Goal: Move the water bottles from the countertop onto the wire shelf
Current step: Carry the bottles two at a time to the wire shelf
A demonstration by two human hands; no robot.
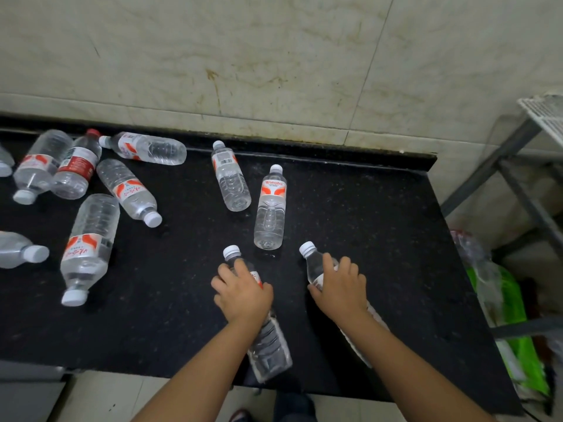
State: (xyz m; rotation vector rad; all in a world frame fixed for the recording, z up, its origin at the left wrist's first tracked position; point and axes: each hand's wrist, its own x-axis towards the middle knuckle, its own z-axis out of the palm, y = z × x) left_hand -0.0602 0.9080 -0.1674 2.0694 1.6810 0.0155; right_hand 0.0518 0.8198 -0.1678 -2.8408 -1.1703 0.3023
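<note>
Closing the left hand (242, 292) and right hand (342, 289), fingers curling over two clear plastic white-capped water bottles (268, 339) lying on the black speckled countertop (380, 226), then firming both grips before lifting toward the grey wire shelf (545, 112) at right.

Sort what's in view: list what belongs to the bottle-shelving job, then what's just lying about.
Job:
- bottle under left hand
- bottle under right hand
- other water bottles, e.g.
- countertop
- wire shelf

Lying about:
- green plastic bag
</note>
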